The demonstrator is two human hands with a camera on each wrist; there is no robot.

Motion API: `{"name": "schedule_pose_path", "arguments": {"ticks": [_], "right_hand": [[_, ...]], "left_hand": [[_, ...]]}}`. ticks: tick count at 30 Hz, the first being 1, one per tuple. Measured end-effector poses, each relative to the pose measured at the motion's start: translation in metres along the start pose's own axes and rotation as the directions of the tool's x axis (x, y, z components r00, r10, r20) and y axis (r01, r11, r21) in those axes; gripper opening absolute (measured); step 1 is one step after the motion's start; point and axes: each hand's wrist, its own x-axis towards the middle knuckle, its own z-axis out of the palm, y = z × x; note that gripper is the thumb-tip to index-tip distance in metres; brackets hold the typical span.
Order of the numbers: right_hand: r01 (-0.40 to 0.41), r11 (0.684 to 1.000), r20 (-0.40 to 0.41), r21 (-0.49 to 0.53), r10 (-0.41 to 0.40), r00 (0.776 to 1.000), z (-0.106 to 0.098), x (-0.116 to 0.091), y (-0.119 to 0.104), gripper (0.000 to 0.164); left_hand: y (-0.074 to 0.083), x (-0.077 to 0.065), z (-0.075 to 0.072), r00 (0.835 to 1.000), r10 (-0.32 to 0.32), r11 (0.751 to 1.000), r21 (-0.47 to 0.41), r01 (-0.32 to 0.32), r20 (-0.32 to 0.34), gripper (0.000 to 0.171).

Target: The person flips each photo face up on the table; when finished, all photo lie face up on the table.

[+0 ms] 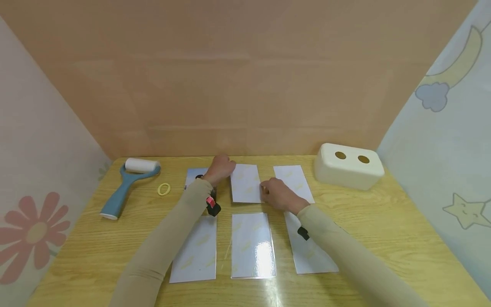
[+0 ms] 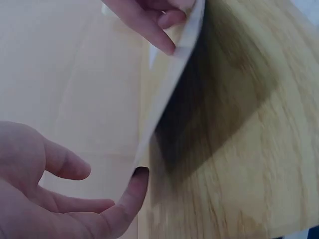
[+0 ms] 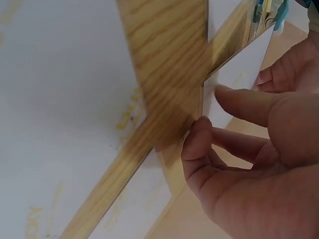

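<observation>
A white-backed photo print (image 1: 245, 183) with faint yellow marks is raised off the table between both hands. My left hand (image 1: 221, 168) is at its far left corner; in the left wrist view one fingertip (image 2: 137, 186) meets the corner, the other fingers apart. My right hand (image 1: 278, 194) holds the near right edge, with the thumb (image 3: 239, 102) on the white face in the right wrist view. The print's dark underside (image 2: 182, 107) faces the table. A bluish picture (image 1: 195, 174) lies partly hidden beside the left wrist.
White-backed prints lie in rows: near left (image 1: 197, 251), near middle (image 1: 251, 245), near right (image 1: 308, 251) and far right (image 1: 293, 179). A blue-handled lint roller (image 1: 128, 183) and a yellow ring (image 1: 163, 189) are at left. A white box (image 1: 349, 166) with two holes stands at right.
</observation>
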Motion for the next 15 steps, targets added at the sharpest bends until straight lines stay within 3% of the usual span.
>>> {"name": "schedule_pose_path", "arguments": {"ticks": [3,5,8,15], "right_hand": [[-0.018,0.999,-0.033,0.049,0.02,0.999,0.001,0.001,-0.001,0.022],[-0.027,0.996,-0.053,0.088,0.032,0.998,0.003,0.002,-0.002,0.031],[-0.046,0.99,-0.091,0.133,0.059,0.994,0.005,0.003,-0.004,0.048],[-0.1,0.983,-0.142,0.157,0.123,0.982,0.003,0.005,-0.014,0.058]], "left_hand": [[0.001,-0.004,-0.002,1.0,0.016,0.999,-0.046,-0.017,-0.022,0.025],[0.003,-0.006,-0.003,1.0,0.004,0.996,-0.084,-0.007,-0.029,0.02],[0.006,-0.01,-0.004,0.999,-0.031,0.986,-0.162,0.026,-0.028,0.036],[0.013,-0.012,-0.002,0.996,-0.089,0.93,-0.359,0.083,-0.001,0.034]]}}
